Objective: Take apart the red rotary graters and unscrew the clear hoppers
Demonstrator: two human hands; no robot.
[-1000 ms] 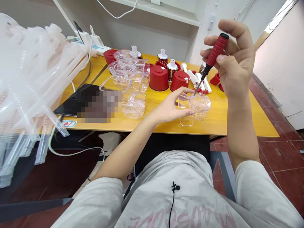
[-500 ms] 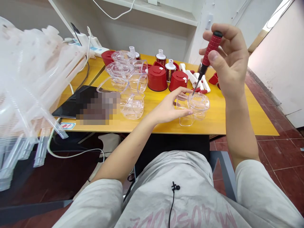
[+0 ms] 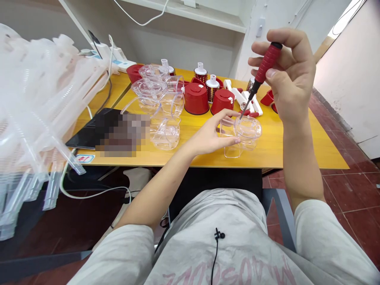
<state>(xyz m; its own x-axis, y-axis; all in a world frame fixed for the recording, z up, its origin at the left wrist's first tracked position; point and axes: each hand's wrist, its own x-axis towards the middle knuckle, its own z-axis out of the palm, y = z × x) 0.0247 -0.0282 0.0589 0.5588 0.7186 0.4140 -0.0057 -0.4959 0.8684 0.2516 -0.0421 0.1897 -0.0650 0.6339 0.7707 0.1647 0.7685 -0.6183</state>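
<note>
1. Left of the clear plastic housing [image 3: 241, 136], the left hand [image 3: 211, 132] reaches over the bench [image 3: 268, 154]. Its fingers [image 3: 228, 114] are spread and curved around the housing, with the thumb on the near side, holding it steady.
2. Above the housing and to its right, the right hand [image 3: 285, 75] is closed around the red-handled screwdriver [image 3: 268, 63], its fingers [image 3: 261, 53] wrapped on the grip.
3. Relative to the housing, the screwdriver's long axis slants down and left, its tip at the upper rim. Contact cannot be confirmed. The left hand is nearer.
4. Behind the housing stand red plastic caps [image 3: 196, 99]; further left stand further clear housings [image 3: 164, 136].
</note>
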